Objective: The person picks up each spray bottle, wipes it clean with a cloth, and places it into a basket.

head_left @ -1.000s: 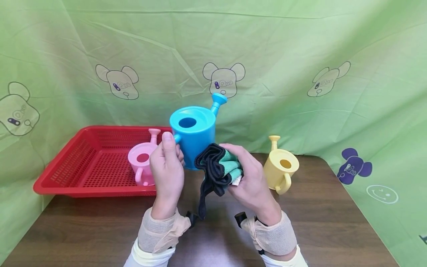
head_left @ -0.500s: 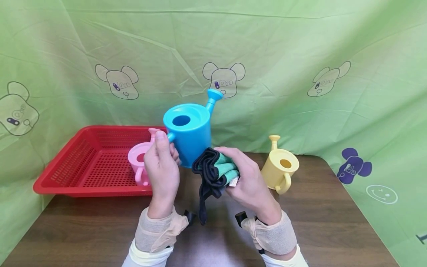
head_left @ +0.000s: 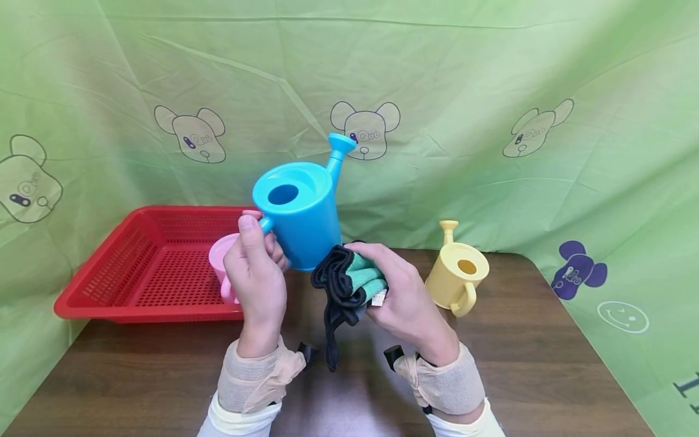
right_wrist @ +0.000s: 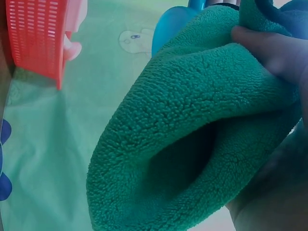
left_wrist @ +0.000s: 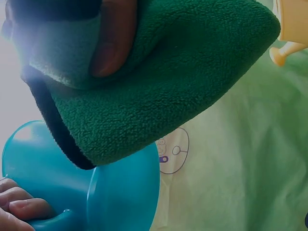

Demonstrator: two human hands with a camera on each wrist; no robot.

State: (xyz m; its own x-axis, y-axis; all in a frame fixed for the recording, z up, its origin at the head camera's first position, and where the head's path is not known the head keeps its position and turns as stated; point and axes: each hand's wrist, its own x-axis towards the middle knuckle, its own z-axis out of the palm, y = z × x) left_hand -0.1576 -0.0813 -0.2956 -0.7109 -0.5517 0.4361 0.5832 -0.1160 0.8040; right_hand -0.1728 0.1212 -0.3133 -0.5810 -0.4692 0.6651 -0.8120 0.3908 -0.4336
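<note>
A blue watering can [head_left: 306, 224] is held up by its handle in my left hand [head_left: 256, 285], its spout pointing up and to the right. My right hand [head_left: 406, 297] grips a bunched green cloth [head_left: 363, 273] with dark edging, close against the lower right of the can. One dark strip of the cloth dangles below. In the left wrist view, a fold of the cloth [left_wrist: 159, 86] overlaps part of the blue can [left_wrist: 48, 168], and the left fingers [left_wrist: 31, 208] curl at its handle. The right wrist view is mostly filled by the cloth [right_wrist: 183, 106].
To the left on the brown table [head_left: 338, 400] stands a red perforated basket [head_left: 175, 312] with a pink watering can [head_left: 221, 255] in it, partly hidden by my left hand. A yellow watering can [head_left: 455, 279] stands at the right. Behind hangs a green printed curtain [head_left: 437, 73].
My left hand has moved left and slightly up with the blue watering can, which tilts a little more. My right hand and the cloth have shifted slightly left and down, staying close to it.
</note>
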